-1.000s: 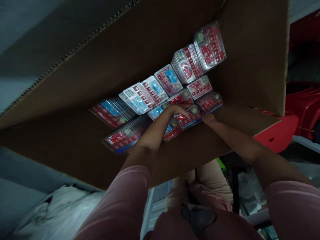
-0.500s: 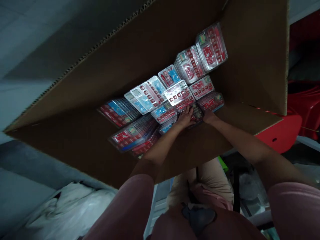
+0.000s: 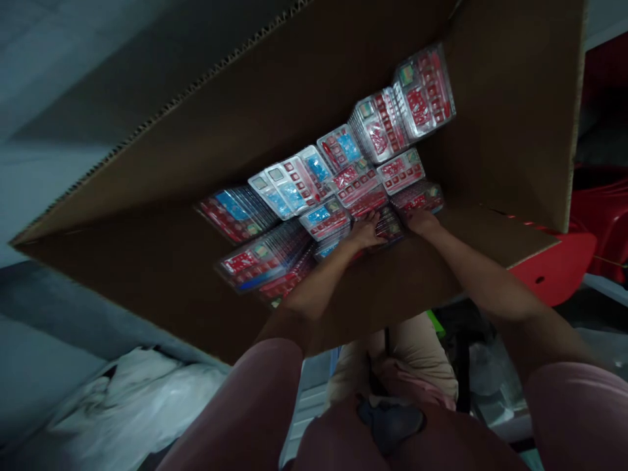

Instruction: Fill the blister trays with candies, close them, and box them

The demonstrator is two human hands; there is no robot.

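Rows of clear blister packs with red and blue contents (image 3: 356,183) stand and lean inside a large cardboard box (image 3: 147,275). My left hand (image 3: 366,232) rests on the near packs at the middle, its fingers spread. To its right, my right hand (image 3: 420,221) touches the packs near the right end; its fingertips are hard to make out in the dark. Between the two hands is a dark stack of packs (image 3: 389,224). Taller stacks (image 3: 424,95) rise at the back right.
Outside the box on the right is a red plastic object (image 3: 554,268). A pale sheet or bag (image 3: 142,405) lies at the lower left. The box's right wall (image 3: 520,111) and toothed far edge stand above the packs.
The shiny pack that lay on top at the middle now lies flat with its red contents showing, or is gone. My right hand has shifted slightly right. The view has moved a little.
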